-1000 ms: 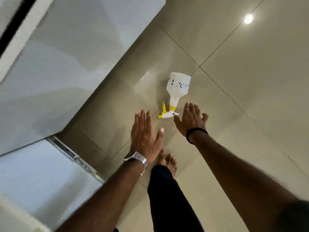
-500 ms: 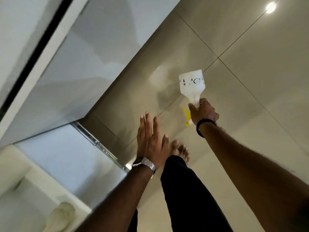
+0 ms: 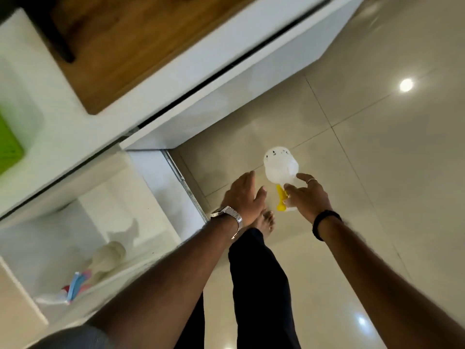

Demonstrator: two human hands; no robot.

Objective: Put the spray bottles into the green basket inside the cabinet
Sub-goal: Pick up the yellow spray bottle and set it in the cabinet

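**Bottle in hand, basket off to the side**

Glossy beige floor tiles (image 3: pixel 377 172) fill the right of the view, with a white cabinet (image 3: pixel 226 79) running along the left and its lower compartment standing open.

The right hand (image 3: pixel 305 197) has its grip wrapped around the neck of a white spray bottle (image 3: pixel 280 167), just above the yellow trigger (image 3: pixel 280 201). The bottle hangs upside down, base pointing away, clear of the floor. The left hand (image 3: pixel 245 195) is spread and empty, just beside the bottle but not touching it.

The bottle looks like thin, stiff plastic, and how easily it hangs from a few fingers suggests it is light, perhaps nearly empty. The smooth body could be slippery, so the neck and trigger head are the sensible place to hold; the ridge there stops it sliding through. Held inverted, any liquid left could drip from the nozzle.

The green basket (image 3: pixel 8 144) is only a blurred sliver at the left edge, cut off by the frame, so its depth and contents cannot be judged. In the open compartment lies a pale bottle-like shape (image 3: pixel 108 258) with something pink and blue beside it; motion blur makes it hard to say what these are. The printing on the held bottle is unreadable.
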